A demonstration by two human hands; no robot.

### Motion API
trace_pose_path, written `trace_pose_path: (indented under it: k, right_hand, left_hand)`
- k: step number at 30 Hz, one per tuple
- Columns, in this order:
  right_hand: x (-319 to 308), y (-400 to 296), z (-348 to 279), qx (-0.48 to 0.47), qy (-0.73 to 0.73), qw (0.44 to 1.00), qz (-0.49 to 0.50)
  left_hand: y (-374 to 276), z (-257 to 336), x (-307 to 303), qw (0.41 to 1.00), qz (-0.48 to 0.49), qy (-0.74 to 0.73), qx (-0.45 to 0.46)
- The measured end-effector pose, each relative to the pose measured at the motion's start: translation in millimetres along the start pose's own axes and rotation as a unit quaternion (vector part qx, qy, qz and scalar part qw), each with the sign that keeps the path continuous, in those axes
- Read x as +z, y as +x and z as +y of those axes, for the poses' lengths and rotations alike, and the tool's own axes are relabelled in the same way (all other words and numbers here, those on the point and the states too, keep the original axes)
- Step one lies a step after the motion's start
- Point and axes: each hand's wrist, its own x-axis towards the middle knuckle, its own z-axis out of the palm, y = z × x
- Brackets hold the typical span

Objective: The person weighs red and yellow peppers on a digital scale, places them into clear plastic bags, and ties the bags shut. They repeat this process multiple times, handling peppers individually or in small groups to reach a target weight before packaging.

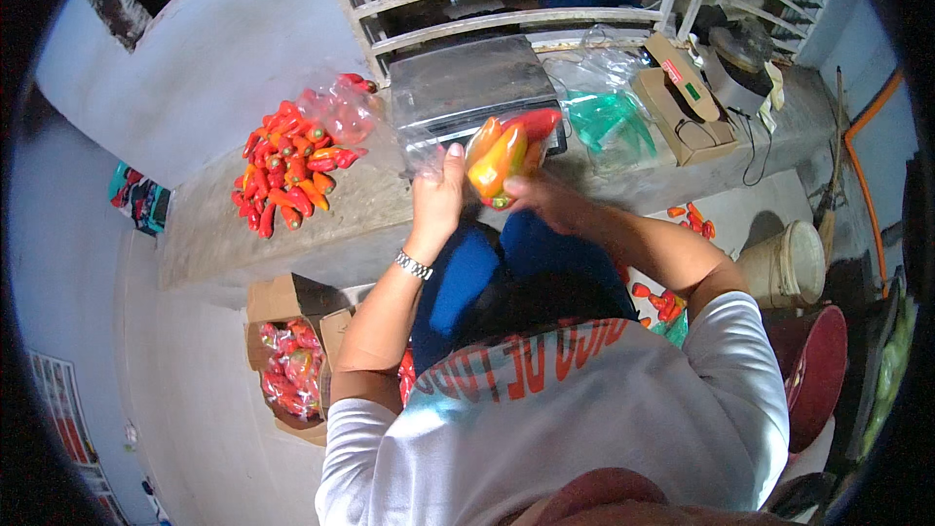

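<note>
A clear plastic bag (478, 133) holds red and yellow-orange peppers (504, 161) in front of me. My left hand (436, 197), with a metal watch at its wrist, grips gathered clear plastic on the bag's left side. My right hand (549, 203) clasps the peppers from the lower right, thumb against the plastic. Just beyond both hands stands a flat-topped dark device (471, 80), apparently a weighing scale, on a concrete ledge (365, 197). To the left, a heap of loose red and orange peppers (281, 168) lies beside a filled clear bag (340, 111).
Below the ledge at left, a cardboard box (274, 299) contains bagged peppers (296, 372). Green and clear plastic bags (610, 120) and an open carton (687, 139) lie right of the scale. A bucket (785, 263), red tub (822, 380) and loose peppers (661, 303) are at right.
</note>
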Motion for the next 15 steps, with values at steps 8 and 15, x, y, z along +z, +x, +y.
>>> trace_pose_path:
  k: [8,15]
  right_hand:
    - [-7,-15,17,0.218,0.378,0.885,-0.162]
    - [-7,-21,-72,-0.126,-0.188,0.964,-0.139]
  left_hand:
    - [-4,7,-10,0.963,0.003,0.119,0.243]
    - [13,-8,-22,0.906,0.036,-0.385,-0.172]
